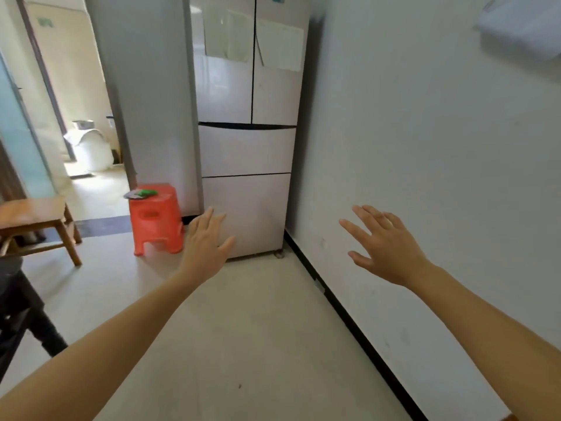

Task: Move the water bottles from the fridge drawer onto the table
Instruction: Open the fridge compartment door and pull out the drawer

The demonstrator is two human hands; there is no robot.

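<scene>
Both arms reach toward the fridge. Its upper drawer and lower drawer are closed (any bottles are hidden inside). The left grip and right grip are spread wide, fingers straight, holding nothing.

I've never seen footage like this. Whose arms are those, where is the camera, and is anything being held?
There is no machine here: a person wears one wide-angle camera on the head, looking forward and down, so you see their own two bare arms. The left hand and right hand are both open, fingers spread, holding nothing. Ahead stands a fridge, its doors and both lower drawers closed, so no water bottles show yet. Beside it is a red plastic stool with something green on top, and a low wooden table at the left edge.
</scene>
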